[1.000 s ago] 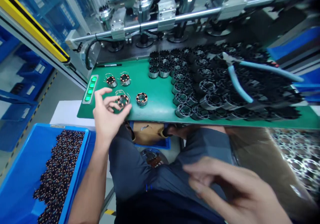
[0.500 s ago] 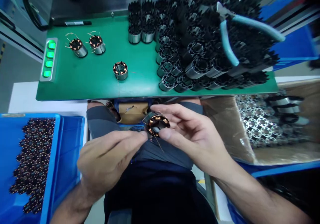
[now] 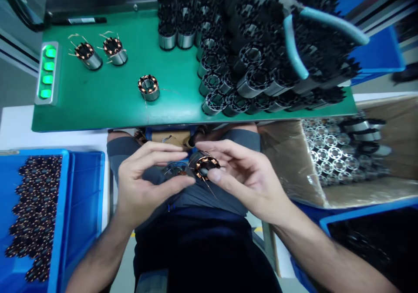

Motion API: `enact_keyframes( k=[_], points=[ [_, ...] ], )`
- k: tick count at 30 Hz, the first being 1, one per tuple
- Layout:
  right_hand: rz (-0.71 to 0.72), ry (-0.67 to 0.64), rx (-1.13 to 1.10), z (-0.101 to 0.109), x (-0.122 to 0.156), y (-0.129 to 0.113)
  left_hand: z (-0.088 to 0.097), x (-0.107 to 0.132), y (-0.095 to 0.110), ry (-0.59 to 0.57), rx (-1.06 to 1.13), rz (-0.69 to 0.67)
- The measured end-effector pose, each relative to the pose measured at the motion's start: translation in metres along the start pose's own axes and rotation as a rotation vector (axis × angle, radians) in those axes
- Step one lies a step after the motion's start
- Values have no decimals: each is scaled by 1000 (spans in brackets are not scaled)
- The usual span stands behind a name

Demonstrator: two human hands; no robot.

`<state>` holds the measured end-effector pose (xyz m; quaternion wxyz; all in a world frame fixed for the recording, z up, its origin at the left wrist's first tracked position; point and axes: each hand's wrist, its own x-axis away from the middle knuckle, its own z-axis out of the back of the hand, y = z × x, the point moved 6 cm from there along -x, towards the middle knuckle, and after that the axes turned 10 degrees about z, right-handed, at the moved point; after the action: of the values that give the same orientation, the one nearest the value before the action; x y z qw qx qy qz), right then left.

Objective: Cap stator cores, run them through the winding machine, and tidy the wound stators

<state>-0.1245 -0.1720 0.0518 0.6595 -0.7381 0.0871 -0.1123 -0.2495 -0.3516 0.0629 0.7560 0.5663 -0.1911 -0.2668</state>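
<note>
A small wound stator (image 3: 205, 165) with copper coils and loose wire ends is held over my lap, below the green bench's front edge. My right hand (image 3: 244, 182) grips it between thumb and fingers. My left hand (image 3: 143, 186) is closed in a pinch at the stator's left side, on its wire ends. On the green mat (image 3: 107, 97) stand three more wound stators: two at the far left (image 3: 85, 54) (image 3: 115, 51) and one nearer the middle (image 3: 148, 87).
A heap of black unwound stator cores (image 3: 261, 62) fills the mat's right half, with blue-handled cutters (image 3: 294, 36) lying on top. A blue bin (image 3: 81, 197) of wound stators sits at my left. A cardboard box (image 3: 359, 193) of metal rings is at right. Green lamps (image 3: 47, 71) glow on the left.
My left hand picked a wound stator off the mat and brought it to my lap, where the right hand took hold. Since half a second ago the left fingers shifted onto the wires.
</note>
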Motion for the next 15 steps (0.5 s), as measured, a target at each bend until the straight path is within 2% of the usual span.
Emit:
enact_keyframes(
  k=[1, 3, 6, 9, 11, 15],
  points=[
    [2, -1, -4, -2, -1, 1, -5, -1, 3, -5, 43, 12],
    [9, 2, -47, -3, -1, 0, -16, 0, -5, -57, 157, 97],
    [23, -24, -160, 2, 3, -5, -30, 7, -41, -144, 345, 316],
    [15, -72, -144, 7, 10, -6, -26, 13, -67, -100, 396, 443],
    [26, -106, -67, 7, 13, -5, -20, 11, -60, -114, 348, 386],
    [41, -178, 60, -2, 10, 1, -19, 3, -20, -226, 269, 221]
  ],
)
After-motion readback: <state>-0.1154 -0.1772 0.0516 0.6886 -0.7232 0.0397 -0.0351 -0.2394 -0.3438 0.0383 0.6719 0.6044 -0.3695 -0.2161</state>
